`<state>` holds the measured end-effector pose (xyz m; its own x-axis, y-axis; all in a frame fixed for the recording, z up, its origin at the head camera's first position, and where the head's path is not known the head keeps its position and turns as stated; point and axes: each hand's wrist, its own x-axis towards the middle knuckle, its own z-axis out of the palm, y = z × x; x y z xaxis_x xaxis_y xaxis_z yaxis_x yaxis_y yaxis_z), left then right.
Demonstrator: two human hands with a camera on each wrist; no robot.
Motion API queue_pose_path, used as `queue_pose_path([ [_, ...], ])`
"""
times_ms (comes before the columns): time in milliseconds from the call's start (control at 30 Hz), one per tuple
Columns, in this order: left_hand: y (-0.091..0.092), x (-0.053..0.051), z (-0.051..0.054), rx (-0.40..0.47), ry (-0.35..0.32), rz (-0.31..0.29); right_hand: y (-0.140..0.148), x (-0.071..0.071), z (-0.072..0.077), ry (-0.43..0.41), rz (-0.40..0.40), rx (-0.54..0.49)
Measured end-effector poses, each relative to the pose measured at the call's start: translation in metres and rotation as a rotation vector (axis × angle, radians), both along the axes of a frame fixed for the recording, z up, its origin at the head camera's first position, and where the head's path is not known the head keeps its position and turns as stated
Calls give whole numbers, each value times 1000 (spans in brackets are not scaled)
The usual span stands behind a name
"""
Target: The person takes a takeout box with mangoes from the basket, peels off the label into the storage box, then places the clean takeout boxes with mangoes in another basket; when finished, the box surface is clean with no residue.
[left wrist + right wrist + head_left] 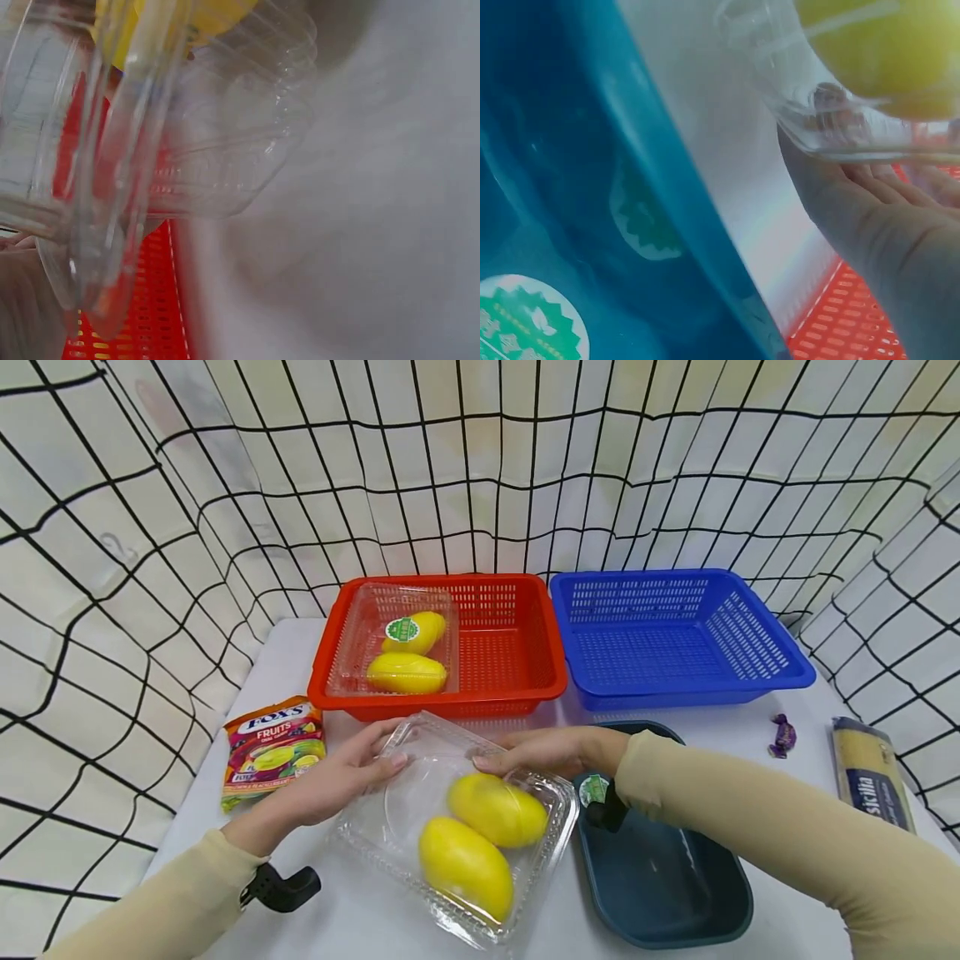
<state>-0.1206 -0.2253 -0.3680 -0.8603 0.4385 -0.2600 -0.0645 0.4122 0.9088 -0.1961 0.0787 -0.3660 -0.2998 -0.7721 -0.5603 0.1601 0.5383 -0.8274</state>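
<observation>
Clear plastic container (408, 797) with 2 yellow fruits (467, 868) inside is held between the left hand (341, 781) and the right hand (551, 750). The left hand is clamped on its left edge, thumb lying on the plastic. The right hand is clamped on its far edge, thumb pointing toward the left hand; its fingers show at the rim in the right wrist view. The container sits askew, with the fruits closer to the right hand's side.

Just ahead of the hands stands a red basket (495, 664). In its left part, beyond the left hand, is another clear box (352, 647) with 2 yellow fruits and a round green label (402, 629). A blue basket (637, 656) stands ahead and to the right of the right hand.

A dark teal tub (667, 893) lies to the right of the right hand, partly under that forearm, with a green-and-white sticker (529, 322) in it. Just left of the left hand is a Fox's candy bag (273, 752). Well right of the right hand, past the tub, lie a purple wrapped candy (782, 737) and, farther out, a yellow-and-dark packet (873, 772).
</observation>
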Motion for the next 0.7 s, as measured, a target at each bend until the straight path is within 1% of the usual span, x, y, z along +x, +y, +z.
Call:
queue_pose_path([
  [167,2,-5,2,-6,-8,-35,1,8,-1,1,-78,-10],
  [333,2,-9,4,-51,-11,-56,3,17,1,41,-134,-6],
  [467,0,-14,4,-101,-6,-50,11,21,11,70,-184,17],
  [600,-4,-20,6,-70,-33,-34,31,22,26,77,-227,12],
  [667,-4,-22,7,-74,-16,-16,45,22,32,48,-252,-6],
  [700,-2,-24,8,-87,13,-12,53,22,36,36,-270,-16],
])
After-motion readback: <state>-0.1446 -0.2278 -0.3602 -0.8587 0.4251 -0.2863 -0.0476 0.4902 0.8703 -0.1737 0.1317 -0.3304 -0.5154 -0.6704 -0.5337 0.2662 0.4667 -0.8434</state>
